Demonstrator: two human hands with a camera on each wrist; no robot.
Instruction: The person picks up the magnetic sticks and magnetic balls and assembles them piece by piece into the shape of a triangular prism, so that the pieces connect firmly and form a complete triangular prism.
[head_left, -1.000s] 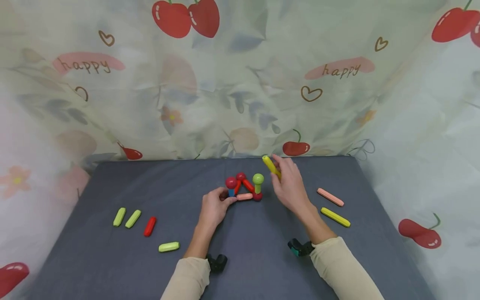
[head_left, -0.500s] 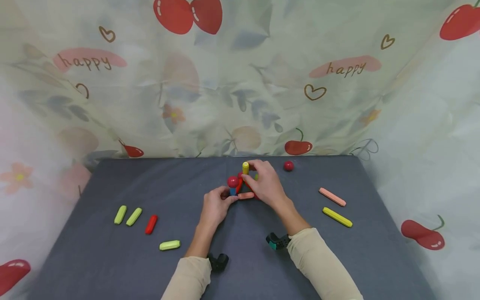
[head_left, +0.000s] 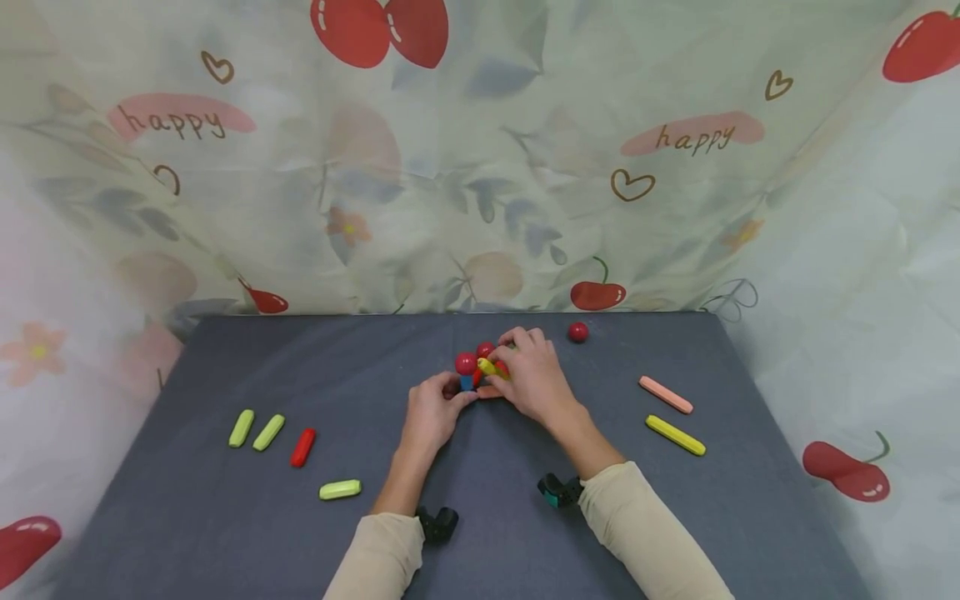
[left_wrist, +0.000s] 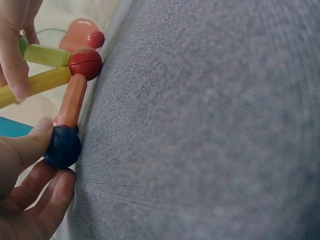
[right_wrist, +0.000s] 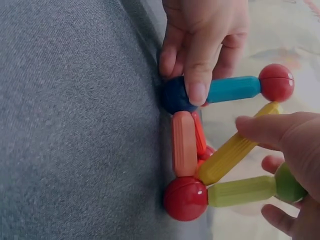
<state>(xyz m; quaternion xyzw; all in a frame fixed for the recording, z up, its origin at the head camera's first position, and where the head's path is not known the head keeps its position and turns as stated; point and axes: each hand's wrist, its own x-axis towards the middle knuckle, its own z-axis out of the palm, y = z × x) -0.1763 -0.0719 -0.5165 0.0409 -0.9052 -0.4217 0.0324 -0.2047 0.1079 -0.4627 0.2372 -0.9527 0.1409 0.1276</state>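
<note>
Fingers [right_wrist: 260, 127] curled round yellow stick [right_wrist: 235, 150]

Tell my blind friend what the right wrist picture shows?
Two hands build a toy frame of sticks and balls on grey cloth. The left hand pinches a dark blue ball; the right hand holds a yellow stick.

Table [right_wrist: 75, 100]: grey woven cloth cover, matt, fine rough weave | yellow rod [right_wrist: 232, 150]: plastic, smooth, semi-matt, faintly ribbed | red ball [right_wrist: 185, 198]: plastic, glossy, at 6 o'clock of the pink rod [right_wrist: 184, 142], smooth satin plastic | dark blue ball [left_wrist: 62, 146]: matt-satin plastic | backdrop [head_left: 480, 167]: thin printed cloth, creased, matt.
</note>
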